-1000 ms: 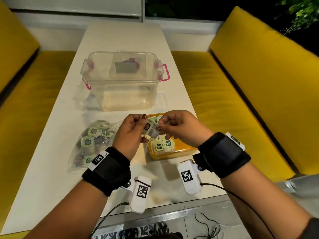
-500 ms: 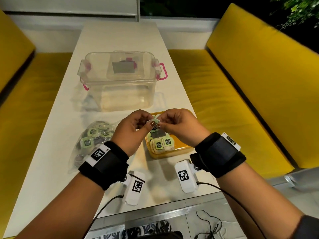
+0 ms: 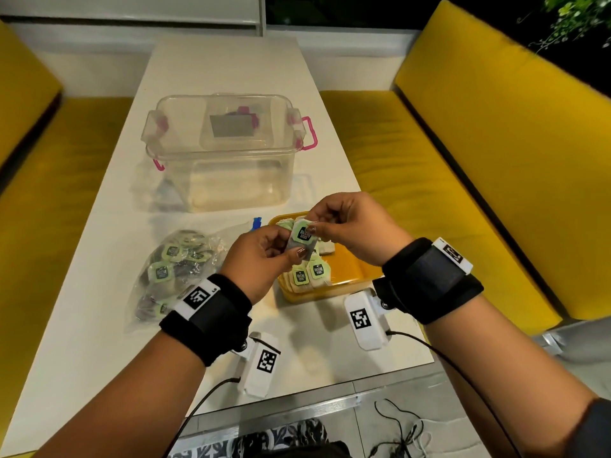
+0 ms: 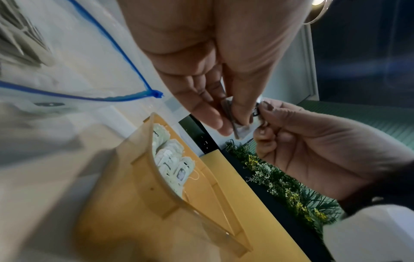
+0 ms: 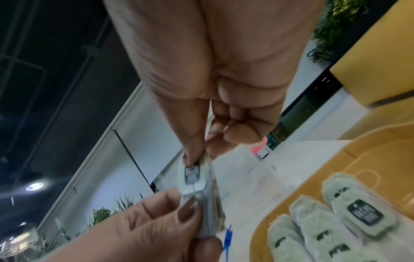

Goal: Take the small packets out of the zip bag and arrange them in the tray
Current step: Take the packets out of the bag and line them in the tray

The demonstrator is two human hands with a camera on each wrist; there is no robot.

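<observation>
Both hands hold one small packet (image 3: 301, 239), a tea bag with a green tag, above the left end of the yellow tray (image 3: 350, 276). My left hand (image 3: 264, 256) pinches its lower edge between thumb and fingers. My right hand (image 3: 344, 226) pinches its top at the tag. The same packet (image 5: 197, 179) and packet (image 4: 241, 127) shows between both hands' fingertips. Several packets (image 3: 309, 274) lie in a row in the tray. The clear zip bag (image 3: 172, 269) with a blue seal lies left of the tray, with several packets inside.
A clear lidded box (image 3: 224, 150) with pink latches stands beyond the tray on the white table (image 3: 82, 325). Yellow benches (image 3: 429, 176) run along both sides. Cables hang off the table's near edge (image 3: 330, 391).
The packet has turned so its green tag faces up, and both hands have shifted slightly toward the tray while still pinching it.
</observation>
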